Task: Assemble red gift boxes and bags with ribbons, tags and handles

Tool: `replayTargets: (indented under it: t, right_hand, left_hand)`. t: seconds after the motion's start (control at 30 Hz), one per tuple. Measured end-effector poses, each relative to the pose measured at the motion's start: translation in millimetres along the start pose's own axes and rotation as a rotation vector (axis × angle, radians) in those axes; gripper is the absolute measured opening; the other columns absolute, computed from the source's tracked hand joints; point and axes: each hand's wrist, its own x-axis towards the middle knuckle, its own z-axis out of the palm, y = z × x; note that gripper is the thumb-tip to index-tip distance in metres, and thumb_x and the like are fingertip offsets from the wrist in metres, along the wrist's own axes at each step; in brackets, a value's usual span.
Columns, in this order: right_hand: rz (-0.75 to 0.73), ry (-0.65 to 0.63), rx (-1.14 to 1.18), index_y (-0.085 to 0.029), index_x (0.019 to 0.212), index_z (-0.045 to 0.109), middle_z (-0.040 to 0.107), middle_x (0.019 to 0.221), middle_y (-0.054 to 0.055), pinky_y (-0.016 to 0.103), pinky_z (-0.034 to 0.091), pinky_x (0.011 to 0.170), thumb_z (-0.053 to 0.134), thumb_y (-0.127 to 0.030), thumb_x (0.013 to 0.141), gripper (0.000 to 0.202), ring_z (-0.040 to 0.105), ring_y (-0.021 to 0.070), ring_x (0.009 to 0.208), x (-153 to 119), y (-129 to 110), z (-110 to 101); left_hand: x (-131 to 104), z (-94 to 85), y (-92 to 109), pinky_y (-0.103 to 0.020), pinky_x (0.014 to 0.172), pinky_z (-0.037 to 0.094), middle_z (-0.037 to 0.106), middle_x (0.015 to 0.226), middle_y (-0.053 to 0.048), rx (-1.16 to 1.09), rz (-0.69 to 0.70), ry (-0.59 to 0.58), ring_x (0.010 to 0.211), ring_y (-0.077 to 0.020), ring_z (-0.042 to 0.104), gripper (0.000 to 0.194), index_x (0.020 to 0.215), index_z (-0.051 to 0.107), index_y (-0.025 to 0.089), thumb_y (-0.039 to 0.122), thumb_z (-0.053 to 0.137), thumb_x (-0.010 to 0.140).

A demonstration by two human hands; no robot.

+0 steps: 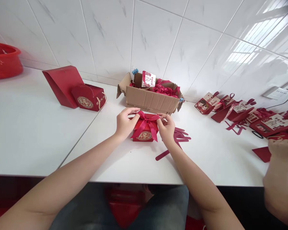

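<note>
Apparently pinching both loops of a dark-pink bow (147, 120): at nine o'clock between thumb and fingers of the left hand (125, 123), at three between those of the right hand (166, 127), likely for an even pull either side of the knot. Tied across the top of a small red box (144, 136), with tails down its front. Set squarely on the white surface (124, 166), label towards six o'clock, probably for a straight-on view of both loops. Backed at twelve by an open carton (150, 101) of tangled ribbon (166, 90), presumably within reach of either hand. Flanked near four by loose flat strips (182, 139), just beside the right forearm. Kept well apart from a rope-handled box (87, 97) at ten and ribbon-trimmed boxes (241, 107) at two, perhaps for elbow room.
</note>
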Motion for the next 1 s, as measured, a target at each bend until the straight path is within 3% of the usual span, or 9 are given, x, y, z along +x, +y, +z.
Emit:
replayTargets:
  t: [0.17, 0.37, 0.43, 0.53, 0.67, 0.8, 1.0]
  right_hand:
    - [-0.01, 0.02, -0.028, -0.02, 0.069, 0.047, 0.069, 0.095, 0.007, 0.032, 0.055, 0.064, 0.063, -0.029, 0.073, 0.019, 0.065, 0.0162, 0.072, 0, 1, -3]
    - [-0.13, 0.027, -0.096, -0.02, 0.071, 0.049, 0.067, 0.098, 0.008, 0.038, 0.057, 0.08, 0.06, -0.023, 0.076, 0.012, 0.066, 0.0207, 0.094, 0, 8, -5]
    - [-0.253, 0.011, -0.125, -0.021, 0.083, 0.054, 0.065, 0.103, 0.008, 0.039, 0.056, 0.085, 0.058, -0.017, 0.077, 0.008, 0.063, 0.0211, 0.104, 1, 8, -7]
    - [-0.525, -0.108, -0.27, -0.024, 0.103, 0.061, 0.062, 0.107, 0.007, 0.039, 0.055, 0.087, 0.05, -0.006, 0.078, 0.033, 0.06, 0.02, 0.107, 7, 3, -14]
    - [-0.759, -0.339, -0.463, -0.03, 0.106, 0.068, 0.062, 0.1, 0.005, 0.038, 0.055, 0.08, 0.041, 0.0, 0.084, 0.046, 0.06, 0.0188, 0.095, 15, -10, -26]
    - [-0.788, -0.466, -0.497, -0.032, 0.105, 0.071, 0.063, 0.097, 0.005, 0.04, 0.055, 0.08, 0.043, -0.003, 0.087, 0.044, 0.06, 0.019, 0.092, 16, -15, -32]
    - [-0.63, -0.559, -0.45, -0.033, 0.107, 0.072, 0.064, 0.116, 0.005, 0.042, 0.055, 0.094, 0.039, -0.006, 0.091, 0.045, 0.057, 0.0224, 0.119, 12, -11, -35]
  left_hand:
    - [-1, -0.6, -4, -0.026, 0.067, 0.056, 0.071, 0.084, -0.003, 0.024, 0.026, 0.046, 0.084, -0.0187, 0.068, 0.006, 0.078, 0.066, 0.018, 0.019, 0.064, 0.073]
    - [-3, -0.1, -6, -0.026, 0.065, 0.056, 0.067, 0.074, -0.001, 0.025, 0.078, 0.087, 0.077, -0.0162, 0.066, 0.003, 0.07, 0.061, 0.017, 0.018, 0.063, 0.071]
    - [-3, 0.0, -5, -0.025, 0.064, 0.056, 0.066, 0.074, -0.001, 0.017, 0.078, 0.08, 0.076, -0.0157, 0.066, 0.003, 0.07, 0.06, 0.017, 0.018, 0.063, 0.071]
    - [-4, 0.0, -3, -0.024, 0.063, 0.056, 0.066, 0.073, 0.0, 0.0, 0.074, 0.051, 0.075, -0.0151, 0.066, 0.002, 0.07, 0.06, 0.017, 0.018, 0.062, 0.07]
    - [-5, 0.1, -1, -0.024, 0.063, 0.056, 0.066, 0.073, -0.001, -0.019, 0.089, 0.006, 0.075, -0.0151, 0.065, 0.003, 0.069, 0.06, 0.017, 0.018, 0.062, 0.07]
    - [-7, 0.2, 0, -0.025, 0.065, 0.057, 0.066, 0.073, -0.001, -0.008, 0.111, -0.002, 0.076, -0.0156, 0.066, 0.002, 0.068, 0.059, 0.018, 0.016, 0.061, 0.069]
    - [-7, -0.2, -2, -0.029, 0.071, 0.056, 0.065, 0.071, -0.001, 0.018, 0.157, 0.01, 0.08, -0.0187, 0.069, 0.005, 0.065, 0.056, 0.018, 0.015, 0.059, 0.068]
